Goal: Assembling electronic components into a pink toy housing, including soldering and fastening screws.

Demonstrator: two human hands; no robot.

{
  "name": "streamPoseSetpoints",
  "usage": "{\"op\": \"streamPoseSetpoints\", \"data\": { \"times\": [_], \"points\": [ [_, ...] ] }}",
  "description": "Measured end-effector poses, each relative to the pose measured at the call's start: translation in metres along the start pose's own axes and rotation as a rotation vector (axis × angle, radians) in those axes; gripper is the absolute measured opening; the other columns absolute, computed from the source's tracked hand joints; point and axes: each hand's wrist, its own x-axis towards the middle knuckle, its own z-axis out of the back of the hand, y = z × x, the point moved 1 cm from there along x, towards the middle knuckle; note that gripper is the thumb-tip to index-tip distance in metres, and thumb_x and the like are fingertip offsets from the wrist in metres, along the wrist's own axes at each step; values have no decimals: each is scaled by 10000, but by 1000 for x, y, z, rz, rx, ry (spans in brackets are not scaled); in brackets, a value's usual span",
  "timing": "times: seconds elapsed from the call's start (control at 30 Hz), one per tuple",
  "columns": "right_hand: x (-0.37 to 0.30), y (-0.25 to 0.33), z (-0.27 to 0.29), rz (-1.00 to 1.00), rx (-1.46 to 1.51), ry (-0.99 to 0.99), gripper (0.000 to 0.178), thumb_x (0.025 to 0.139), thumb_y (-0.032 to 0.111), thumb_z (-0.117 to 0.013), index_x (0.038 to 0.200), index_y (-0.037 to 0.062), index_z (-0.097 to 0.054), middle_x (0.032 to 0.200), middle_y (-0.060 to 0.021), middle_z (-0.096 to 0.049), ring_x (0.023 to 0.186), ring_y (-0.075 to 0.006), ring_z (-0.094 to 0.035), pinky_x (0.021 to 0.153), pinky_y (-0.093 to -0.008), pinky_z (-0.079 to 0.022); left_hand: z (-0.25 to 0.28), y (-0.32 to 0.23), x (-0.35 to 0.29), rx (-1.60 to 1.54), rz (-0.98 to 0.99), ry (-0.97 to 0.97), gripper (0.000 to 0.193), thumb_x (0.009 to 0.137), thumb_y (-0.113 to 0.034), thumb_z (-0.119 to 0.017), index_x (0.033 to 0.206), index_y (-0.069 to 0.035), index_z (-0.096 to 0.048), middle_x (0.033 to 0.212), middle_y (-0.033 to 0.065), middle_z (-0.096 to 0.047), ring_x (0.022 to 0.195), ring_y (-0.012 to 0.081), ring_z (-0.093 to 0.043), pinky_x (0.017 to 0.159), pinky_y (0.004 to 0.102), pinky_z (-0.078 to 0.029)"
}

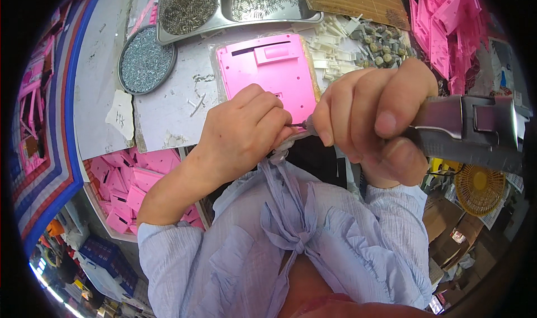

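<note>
Right hand (372, 114): I grip a grey driver (467, 130), its bit (296, 125) pointing left at the pink shell's near edge.
Left hand (246, 133): curled shut, fingertips pinching at the bit's tip; what they pinch I cannot tell.
Pink shell (268, 69): flat on the bench, mid-front.
Round dish (146, 60): left of the shell, full of screws.
Steel tray (238, 5): far edge, two compartments holding small metal parts.
Bin (134, 186): below the bench's near-left edge, pink parts.

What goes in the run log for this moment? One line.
left hand: steadying screwdriver tip | right hand: gripping electric screwdriver | workpiece: pink plastic panel | nearby: round dish of screws
</note>
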Motion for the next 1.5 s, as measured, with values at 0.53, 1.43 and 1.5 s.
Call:
{"op": "streamPoseSetpoints", "data": {
  "times": [0.53,1.43,1.5],
  "points": [
    [-21,-7,14,-12,-54,23,252,912,147,-699,1054,27,-529,790,-79,-611,669,-148,-596,648,-316,-526,4,6,4,-196,16,-40,220,763,-168,-821,839,-75,-637,799,43,-607,721,228,-577,593,354,-482],
    [-17,-46,28,145,-308,140,297,926,191,-738,787,78,-501,582,-28,-524,479,-182,-519,495,-331,-491,-37,19,-32,-143,158,-111,175,802,-125,-798,844,-56,-643,1103,98,-710,1197,308,-648,1045,490,-480],
    [-17,-48,24,163,-346,137,294,924,187,-735,786,82,-498,579,-33,-522,477,-187,-520,496,-336,-494,-38,18,-33,-155,161,-126,164,807,-125,-794,853,-55,-653,1103,95,-712,1194,305,-649,1044,487,-481]
  ]
}}
